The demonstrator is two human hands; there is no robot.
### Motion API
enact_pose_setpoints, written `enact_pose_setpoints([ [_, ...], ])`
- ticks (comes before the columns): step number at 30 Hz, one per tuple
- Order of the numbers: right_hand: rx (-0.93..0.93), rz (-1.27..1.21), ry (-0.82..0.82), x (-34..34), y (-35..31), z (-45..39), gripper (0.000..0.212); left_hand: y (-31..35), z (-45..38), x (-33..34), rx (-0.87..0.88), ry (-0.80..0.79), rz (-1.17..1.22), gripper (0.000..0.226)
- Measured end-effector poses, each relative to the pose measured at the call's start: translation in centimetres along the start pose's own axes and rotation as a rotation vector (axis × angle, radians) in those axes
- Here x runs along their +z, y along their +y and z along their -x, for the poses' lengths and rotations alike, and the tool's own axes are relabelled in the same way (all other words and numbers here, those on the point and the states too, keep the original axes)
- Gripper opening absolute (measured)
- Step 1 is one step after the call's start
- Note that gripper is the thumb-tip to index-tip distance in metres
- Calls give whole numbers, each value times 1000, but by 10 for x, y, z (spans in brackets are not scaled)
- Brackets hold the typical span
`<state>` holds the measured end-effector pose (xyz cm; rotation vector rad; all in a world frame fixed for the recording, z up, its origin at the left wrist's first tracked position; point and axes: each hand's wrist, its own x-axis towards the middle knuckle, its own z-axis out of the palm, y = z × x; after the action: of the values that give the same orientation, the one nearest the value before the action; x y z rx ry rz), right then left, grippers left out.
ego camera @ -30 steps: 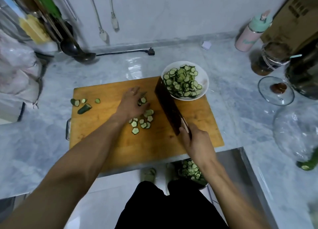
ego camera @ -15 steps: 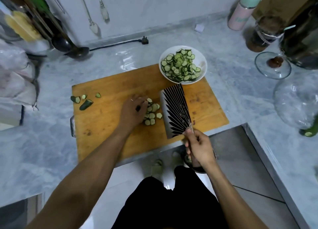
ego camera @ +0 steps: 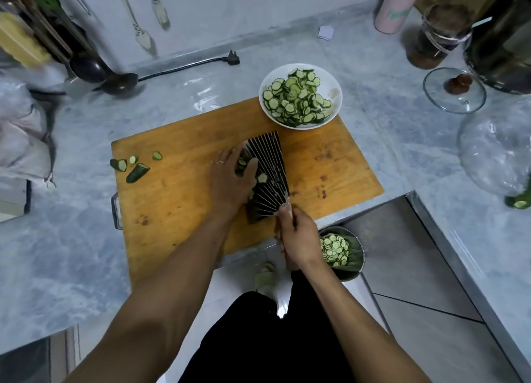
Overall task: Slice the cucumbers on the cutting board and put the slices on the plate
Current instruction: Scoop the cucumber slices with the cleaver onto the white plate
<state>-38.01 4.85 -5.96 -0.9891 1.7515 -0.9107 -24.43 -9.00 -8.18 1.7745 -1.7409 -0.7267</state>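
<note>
Slices (ego camera: 262,178) now on cleaver (ego camera: 268,175) — left hand (ego camera: 230,178) pushing them.

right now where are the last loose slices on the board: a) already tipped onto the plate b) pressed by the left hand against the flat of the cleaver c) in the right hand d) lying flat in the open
b: the left hand presses the slices onto the cleaver blade, whose handle the right hand grips, over the cutting board.
</note>
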Motion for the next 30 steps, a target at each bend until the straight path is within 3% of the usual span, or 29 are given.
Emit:
enact_pose_setpoints([
  [6, -10, 35, -46, 14, 10, 0, 50, 7, 5, 13, -50, 89, 186, 64],
  [10, -12, 38, -54, 13, 9, 1, 50, 19, 11, 16, -105, 52, 238, 68],
  [15, 11, -41, -95, 1, -4, -1, 37, 18, 13, 14, 77, -29, 64, 74],
  [24, 67, -132, -148, -5, -11, 5, 33, 30, 20, 18, 41, 49, 135, 60],
  [30, 49, -189, -169, -18, -36, -1, 38, 55, 5, 8, 81, 82, 41, 58],
])
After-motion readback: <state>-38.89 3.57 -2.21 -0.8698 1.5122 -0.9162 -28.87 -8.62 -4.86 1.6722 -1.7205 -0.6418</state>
